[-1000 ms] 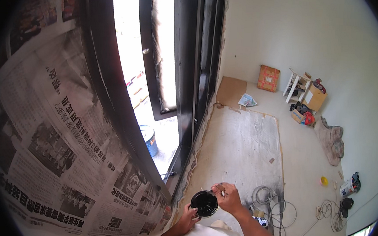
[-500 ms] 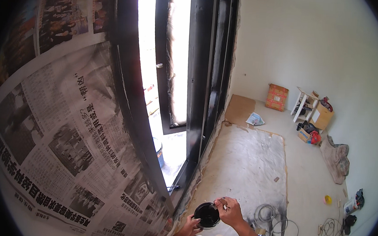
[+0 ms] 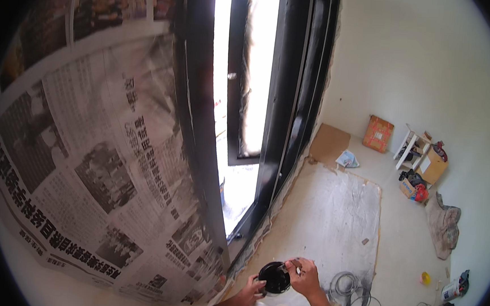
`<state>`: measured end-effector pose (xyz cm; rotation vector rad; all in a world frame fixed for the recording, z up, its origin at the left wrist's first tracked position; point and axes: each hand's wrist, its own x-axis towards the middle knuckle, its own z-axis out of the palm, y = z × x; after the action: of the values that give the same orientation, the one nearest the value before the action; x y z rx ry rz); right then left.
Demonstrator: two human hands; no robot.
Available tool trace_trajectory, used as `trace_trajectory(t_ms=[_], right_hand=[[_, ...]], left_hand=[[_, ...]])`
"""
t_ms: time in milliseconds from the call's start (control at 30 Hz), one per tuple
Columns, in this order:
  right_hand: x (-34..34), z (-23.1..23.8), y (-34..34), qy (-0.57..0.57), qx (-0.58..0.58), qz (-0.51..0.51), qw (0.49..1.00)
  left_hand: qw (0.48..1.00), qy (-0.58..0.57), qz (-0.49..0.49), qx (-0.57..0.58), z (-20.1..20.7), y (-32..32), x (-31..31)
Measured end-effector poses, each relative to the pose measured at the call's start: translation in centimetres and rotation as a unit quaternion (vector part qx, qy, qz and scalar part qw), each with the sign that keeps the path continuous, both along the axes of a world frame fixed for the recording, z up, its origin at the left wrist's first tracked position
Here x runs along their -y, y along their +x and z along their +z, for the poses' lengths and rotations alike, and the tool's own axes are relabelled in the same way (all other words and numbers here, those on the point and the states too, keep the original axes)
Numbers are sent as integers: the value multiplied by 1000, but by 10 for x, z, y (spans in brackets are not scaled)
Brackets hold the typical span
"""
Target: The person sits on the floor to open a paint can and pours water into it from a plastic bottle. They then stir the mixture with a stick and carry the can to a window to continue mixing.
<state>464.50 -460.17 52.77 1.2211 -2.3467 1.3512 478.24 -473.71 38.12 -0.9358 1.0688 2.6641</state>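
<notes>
Low in the middle, my left hand [image 3: 249, 294] is closed around the side of a round tub of black paint [image 3: 273, 280]. My right hand [image 3: 304, 278] is at the tub's right rim. Its fingers pinch what looks like a paintbrush [image 3: 298, 270]; only a bit of the handle shows, and its bristles are hidden by the hand and the dark paint. To the left of the tub rises a black door or window frame [image 3: 283, 99], with a glossy surface and a bright opening. Newspaper [image 3: 107, 172] covers the surface to the left of that frame.
A stained sheet [image 3: 337, 216] lies on the floor along the wall. Coiled cable [image 3: 345, 285] sits right of my hands. Farther off are a red-brown carton [image 3: 378, 134], a white stool [image 3: 407, 147], boxes of clothes [image 3: 414, 187], a crumpled cloth [image 3: 443, 224] and a white bucket [image 3: 451, 290].
The view has swung left, so the frame and room appear shifted right. Both hands stay at the tub, with the right hand still at its rim.
</notes>
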Motion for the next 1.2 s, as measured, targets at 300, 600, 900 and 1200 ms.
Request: trace_trajectory(t_ms=[300, 600, 900, 1200], right_hand=[[-15, 1, -9, 77, 37, -45, 995], [-47, -21, 0, 137, 259, -103, 950], [-152, -121, 10, -20, 573, -81, 815], [-278, -157, 34, -268, 707, -87, 649]], left_hand=[[998, -24, -31, -43, -4, 8, -5], [997, -14, -75, -24, -9, 3, -20], [976, -53, -213, -1, 7, -37, -58], [895, -162, -401, -107, -10, -92, -155]])
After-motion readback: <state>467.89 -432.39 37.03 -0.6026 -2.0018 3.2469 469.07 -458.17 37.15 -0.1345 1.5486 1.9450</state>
